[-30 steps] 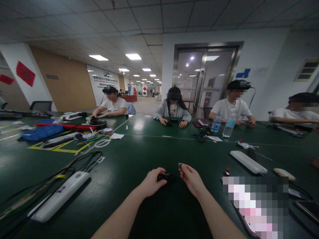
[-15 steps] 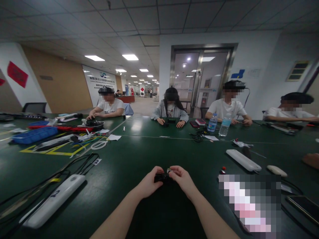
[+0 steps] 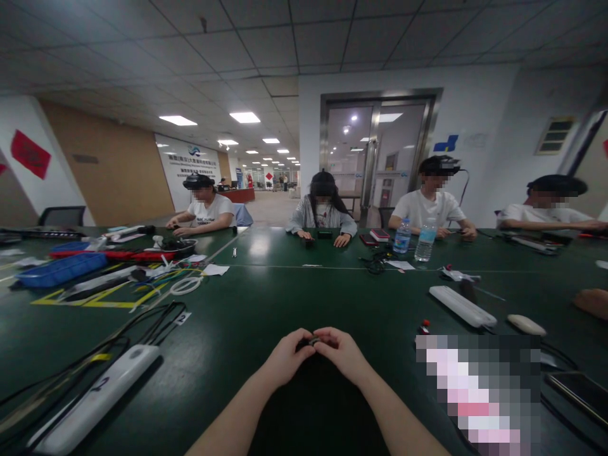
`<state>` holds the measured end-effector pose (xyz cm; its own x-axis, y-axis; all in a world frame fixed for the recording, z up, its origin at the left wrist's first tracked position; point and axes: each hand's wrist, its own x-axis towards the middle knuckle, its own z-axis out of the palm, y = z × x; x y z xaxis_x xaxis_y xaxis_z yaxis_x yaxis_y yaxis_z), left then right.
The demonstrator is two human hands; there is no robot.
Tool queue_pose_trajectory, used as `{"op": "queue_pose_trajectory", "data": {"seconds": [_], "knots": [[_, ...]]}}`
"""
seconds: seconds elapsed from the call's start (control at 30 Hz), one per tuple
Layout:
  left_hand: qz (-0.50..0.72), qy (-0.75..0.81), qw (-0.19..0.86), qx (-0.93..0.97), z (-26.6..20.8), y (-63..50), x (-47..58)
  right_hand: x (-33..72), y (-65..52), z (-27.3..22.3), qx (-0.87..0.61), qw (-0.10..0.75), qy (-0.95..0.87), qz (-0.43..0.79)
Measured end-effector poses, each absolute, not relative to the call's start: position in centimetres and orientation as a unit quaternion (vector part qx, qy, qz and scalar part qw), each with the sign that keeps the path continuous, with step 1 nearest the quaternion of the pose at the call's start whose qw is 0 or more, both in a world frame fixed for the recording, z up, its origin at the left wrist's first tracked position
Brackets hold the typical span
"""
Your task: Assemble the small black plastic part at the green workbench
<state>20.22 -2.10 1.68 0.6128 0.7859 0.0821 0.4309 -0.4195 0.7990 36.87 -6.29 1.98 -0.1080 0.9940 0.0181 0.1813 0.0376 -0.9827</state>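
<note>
My left hand point(image 3: 289, 356) and my right hand point(image 3: 341, 353) meet above the dark green table point(image 3: 247, 392), fingertips almost touching. Between them sits a small dark object point(image 3: 313, 341) with a lighter, metal-looking bit. My left fingers and thumb are curled around its left side. On the other side, my right thumb and fingers pinch at the lighter bit. The fingers cover most of it, so its kind cannot be made out.
To the left lie a white power strip point(image 3: 102, 396) with black cables and a blue tray point(image 3: 61, 271). On the right are another white strip point(image 3: 463, 307), a mouse point(image 3: 526, 325), a phone point(image 3: 577, 392) and two water bottles point(image 3: 425, 242). Several people sit across the table.
My hands have come closer together, and the dark object is now more covered by my fingers. The lighter bit has moved down and left toward it. The view has shifted slightly.
</note>
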Motion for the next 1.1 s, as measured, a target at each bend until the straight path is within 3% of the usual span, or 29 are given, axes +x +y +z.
{"op": "queue_pose_trajectory", "data": {"seconds": [0.4,0.83,1.1], "knots": [[0.189,0.37,0.205,0.886,2.2,-2.3,19.7,38.5,-5.2,0.8,-0.495,0.561,-0.406,0.524],[0.209,0.604,0.113,0.761,1.3,2.1,1.6,38.7,-5.4,1.1,-0.467,0.574,-0.363,0.566],[0.248,0.618,0.032,0.746,0.5,2.8,1.0,38.9,-5.5,1.1,-0.473,0.577,-0.354,0.564]]}}
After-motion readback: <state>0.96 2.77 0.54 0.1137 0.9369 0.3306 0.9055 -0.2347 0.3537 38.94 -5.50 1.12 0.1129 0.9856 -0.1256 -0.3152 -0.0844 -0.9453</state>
